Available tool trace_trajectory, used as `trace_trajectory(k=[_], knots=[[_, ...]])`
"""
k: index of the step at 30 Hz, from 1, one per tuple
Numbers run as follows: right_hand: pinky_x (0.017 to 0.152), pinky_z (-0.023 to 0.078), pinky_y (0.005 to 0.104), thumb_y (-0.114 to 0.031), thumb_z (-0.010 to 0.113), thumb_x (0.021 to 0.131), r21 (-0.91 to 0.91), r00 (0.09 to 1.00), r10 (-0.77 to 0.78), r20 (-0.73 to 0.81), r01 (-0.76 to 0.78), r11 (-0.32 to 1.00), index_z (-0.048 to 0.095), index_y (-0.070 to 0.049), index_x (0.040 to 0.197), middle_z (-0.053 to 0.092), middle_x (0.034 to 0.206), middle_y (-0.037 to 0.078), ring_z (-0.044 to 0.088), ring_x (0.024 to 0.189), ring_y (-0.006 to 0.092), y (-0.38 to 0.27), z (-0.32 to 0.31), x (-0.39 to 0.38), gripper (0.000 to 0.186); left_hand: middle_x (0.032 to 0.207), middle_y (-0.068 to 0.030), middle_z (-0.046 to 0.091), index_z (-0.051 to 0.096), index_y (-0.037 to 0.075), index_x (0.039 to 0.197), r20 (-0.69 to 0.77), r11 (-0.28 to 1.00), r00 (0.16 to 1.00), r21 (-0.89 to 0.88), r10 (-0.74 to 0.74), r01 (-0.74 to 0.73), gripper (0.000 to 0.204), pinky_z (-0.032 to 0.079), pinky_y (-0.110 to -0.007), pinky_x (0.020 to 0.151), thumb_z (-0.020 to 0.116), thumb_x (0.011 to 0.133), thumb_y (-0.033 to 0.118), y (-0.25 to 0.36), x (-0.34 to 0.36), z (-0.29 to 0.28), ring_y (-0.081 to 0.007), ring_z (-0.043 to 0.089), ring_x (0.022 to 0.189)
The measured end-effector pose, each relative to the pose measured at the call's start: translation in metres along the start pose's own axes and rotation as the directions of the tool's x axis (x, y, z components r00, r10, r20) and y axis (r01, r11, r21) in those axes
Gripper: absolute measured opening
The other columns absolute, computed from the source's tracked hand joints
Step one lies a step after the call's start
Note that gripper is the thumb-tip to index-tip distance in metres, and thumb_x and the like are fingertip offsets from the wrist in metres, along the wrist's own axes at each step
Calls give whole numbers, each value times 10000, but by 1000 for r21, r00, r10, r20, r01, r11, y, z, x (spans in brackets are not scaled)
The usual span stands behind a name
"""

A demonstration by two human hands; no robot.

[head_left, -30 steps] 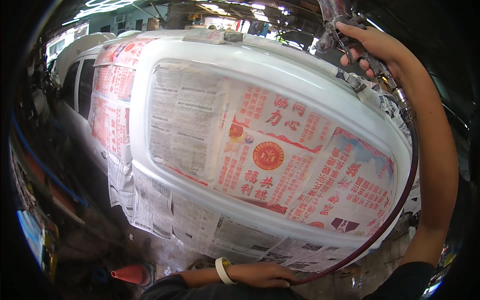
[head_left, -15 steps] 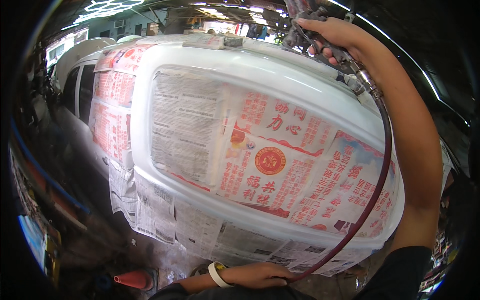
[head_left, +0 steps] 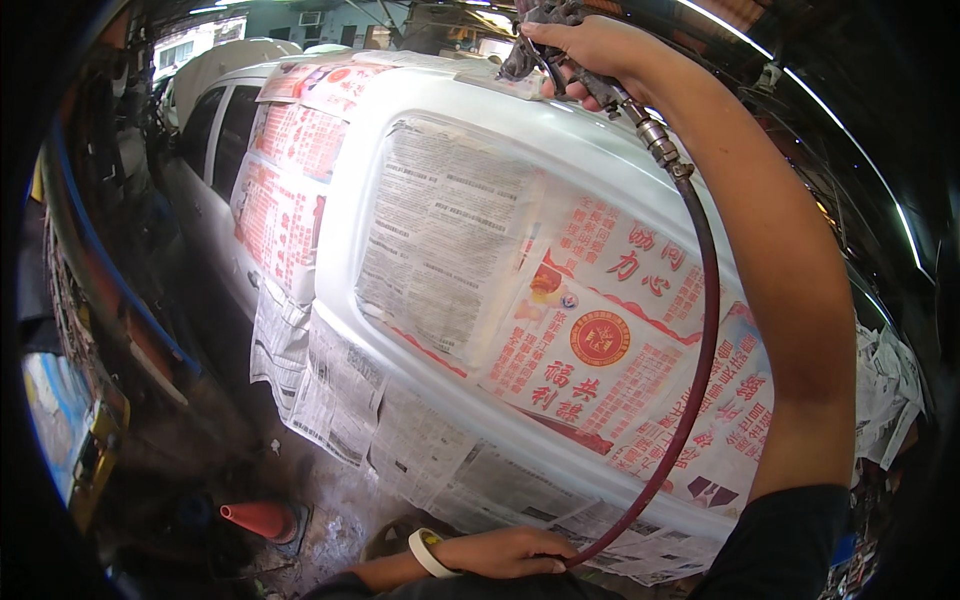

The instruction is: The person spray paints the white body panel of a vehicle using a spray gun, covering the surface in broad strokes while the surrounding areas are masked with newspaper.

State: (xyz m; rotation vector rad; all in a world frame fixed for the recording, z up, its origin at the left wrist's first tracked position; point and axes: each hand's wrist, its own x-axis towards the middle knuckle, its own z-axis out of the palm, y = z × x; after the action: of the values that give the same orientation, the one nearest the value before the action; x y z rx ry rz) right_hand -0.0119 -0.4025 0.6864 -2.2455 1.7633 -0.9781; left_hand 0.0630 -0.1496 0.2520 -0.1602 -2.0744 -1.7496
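My right hand (head_left: 590,65) is raised at the top and closed round a dark spray gun (head_left: 545,45), held above the far edge of a white vehicle body (head_left: 350,220). From the gun's metal fitting a dark red hose (head_left: 708,300) curves down in front of the vehicle. Low in the middle, my left hand (head_left: 515,552) is closed on the same hose near its lower visible end. Newspaper (head_left: 450,220) and red-printed paper sheets (head_left: 640,350) cover the side window. The white frame round them looks freshly coated, with a hazy, uneven sheen.
An orange-red cone (head_left: 262,520) stands on the stained floor at lower left. More newspaper (head_left: 335,390) hangs along the vehicle's lower side. A blue hose or strip (head_left: 125,280) runs along the left. Crumpled paper (head_left: 885,390) lies at right.
The right hand with the spray gun has shifted left along the vehicle's far edge. The view has turned, so the vehicle sits further right. The left hand keeps its hold on the hose.
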Motion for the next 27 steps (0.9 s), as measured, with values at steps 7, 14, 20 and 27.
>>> trace_trajectory(k=[7,14,20,27], knots=[[378,426,303,-440,547,1042,60,992,88,95,-93,994,650,-40,846,584,644,70,467,419,141,22,-37,-17,458,1179,-177,677,615,-14,1285,102,999,994,14,31,-32,314,498,-419,948,583,1043,183,0,13,6,-346,650,1085],[376,421,295,-449,542,1039,-83,950,313,-3,-312,946,722,-20,965,594,657,66,492,439,119,37,-103,-124,471,1202,-175,657,611,5,1277,380,995,922,27,78,-95,301,499,-435,975,574,1046,194,-3,48,20,-351,638,1131],[381,423,302,-446,553,1038,-208,796,534,-284,-595,777,690,-11,917,623,646,65,502,427,125,45,-170,-234,471,1223,-173,663,625,17,1264,645,990,755,-23,120,-137,292,501,-442,987,587,1034,193,-14,85,49,-348,636,1145],[361,452,282,-295,573,1033,87,735,616,-282,-620,780,648,16,1122,731,864,198,523,378,150,71,-210,-329,332,1369,-173,625,601,39,1356,758,1000,653,-10,1,10,369,452,-417,1101,584,1038,226,-55,97,75,-330,585,1279]])
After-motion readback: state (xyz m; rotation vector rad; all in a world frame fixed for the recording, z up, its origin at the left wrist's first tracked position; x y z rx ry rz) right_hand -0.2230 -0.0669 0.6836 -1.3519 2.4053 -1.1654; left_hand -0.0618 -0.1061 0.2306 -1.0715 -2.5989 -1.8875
